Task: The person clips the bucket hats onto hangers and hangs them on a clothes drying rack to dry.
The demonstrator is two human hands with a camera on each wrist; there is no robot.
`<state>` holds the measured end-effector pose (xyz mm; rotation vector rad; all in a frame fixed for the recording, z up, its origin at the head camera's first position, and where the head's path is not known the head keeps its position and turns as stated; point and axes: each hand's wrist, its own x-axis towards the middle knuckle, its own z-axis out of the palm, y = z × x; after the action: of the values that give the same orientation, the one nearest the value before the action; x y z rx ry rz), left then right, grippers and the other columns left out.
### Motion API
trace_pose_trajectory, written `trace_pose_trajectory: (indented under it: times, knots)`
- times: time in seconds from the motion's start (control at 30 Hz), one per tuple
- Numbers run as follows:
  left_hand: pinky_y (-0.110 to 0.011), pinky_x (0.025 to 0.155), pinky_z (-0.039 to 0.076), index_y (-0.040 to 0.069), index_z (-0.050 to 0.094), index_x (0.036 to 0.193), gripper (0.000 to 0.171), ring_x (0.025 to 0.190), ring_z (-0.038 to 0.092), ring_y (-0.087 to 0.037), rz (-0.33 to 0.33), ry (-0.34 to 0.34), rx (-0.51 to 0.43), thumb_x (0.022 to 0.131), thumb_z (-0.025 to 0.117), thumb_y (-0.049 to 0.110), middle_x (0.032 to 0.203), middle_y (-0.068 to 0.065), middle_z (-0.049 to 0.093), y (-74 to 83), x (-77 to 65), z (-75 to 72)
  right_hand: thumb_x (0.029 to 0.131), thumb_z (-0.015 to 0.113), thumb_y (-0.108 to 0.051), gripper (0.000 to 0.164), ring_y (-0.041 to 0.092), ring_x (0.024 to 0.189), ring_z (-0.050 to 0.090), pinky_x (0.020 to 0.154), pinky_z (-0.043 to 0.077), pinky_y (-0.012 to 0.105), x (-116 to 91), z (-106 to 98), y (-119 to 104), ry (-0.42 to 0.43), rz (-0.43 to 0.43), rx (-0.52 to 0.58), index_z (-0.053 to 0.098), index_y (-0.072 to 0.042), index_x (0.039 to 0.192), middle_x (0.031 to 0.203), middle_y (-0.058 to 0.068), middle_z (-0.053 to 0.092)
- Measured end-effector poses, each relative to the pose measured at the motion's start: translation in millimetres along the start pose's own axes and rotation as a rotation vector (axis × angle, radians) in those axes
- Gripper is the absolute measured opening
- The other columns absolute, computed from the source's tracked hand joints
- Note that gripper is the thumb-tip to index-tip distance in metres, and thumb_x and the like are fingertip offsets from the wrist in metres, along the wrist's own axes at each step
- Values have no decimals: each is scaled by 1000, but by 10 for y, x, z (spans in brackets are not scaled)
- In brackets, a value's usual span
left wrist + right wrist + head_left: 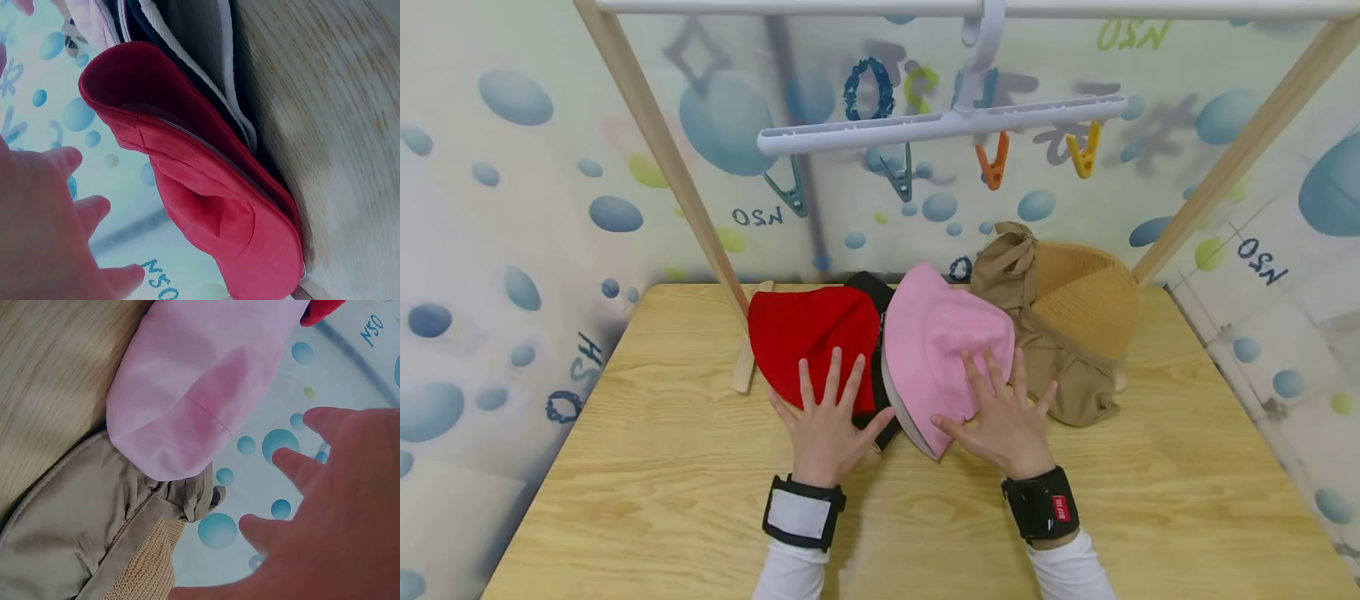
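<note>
My left hand (827, 433), fingers spread, overlaps the lower edge of a red bucket hat (812, 333) in the head view. The left wrist view shows a gap between those fingers and the red hat (212, 219). With fingers splayed, my right hand (1007, 421) is over the front of a pink bucket hat (951, 333); in the right wrist view the fingers stand apart from the pink hat (194, 394). Behind and between these two lies a black hat (868, 287), mostly hidden. On the right, a tan hat with a bow and woven crown (1082, 292) lies partly beneath the pink one.
A white hanger (887, 132) hangs from a white rail (790, 7) above the hats. It carries two teal clips (793, 192), an orange clip (993, 162) and a yellow clip (1083, 150). Wooden posts (662, 150) rise on both sides of the wooden table (670, 483).
</note>
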<state>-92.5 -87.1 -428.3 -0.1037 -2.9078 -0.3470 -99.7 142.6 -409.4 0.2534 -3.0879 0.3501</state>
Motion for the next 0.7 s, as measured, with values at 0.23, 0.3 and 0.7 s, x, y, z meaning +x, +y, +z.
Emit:
trace_pose_trajectory:
  times: [0.23,0.3,0.7]
  knots:
    - [-78,95,8,27,25,145,75,136,10,-45,19,-21,45,82,44,63,154,-10,21,6,43,-20,75,48,-71,88,42,138,-1,95,6,78,14,34,-19,22,-40,57,25,-23,145,153,11,22]
    - [-76,97,10,24,27,145,72,135,13,-46,18,-22,41,84,47,58,152,-13,24,10,72,-42,77,51,-67,83,43,138,5,98,9,75,15,44,-22,40,-64,91,31,-21,143,151,15,25]
    - [-67,91,36,5,54,122,46,109,50,-43,-72,-21,-126,83,62,28,120,-23,58,35,266,-90,81,65,-27,39,31,85,64,67,52,46,71,30,-24,279,-130,304,61,-1,110,99,18,69]
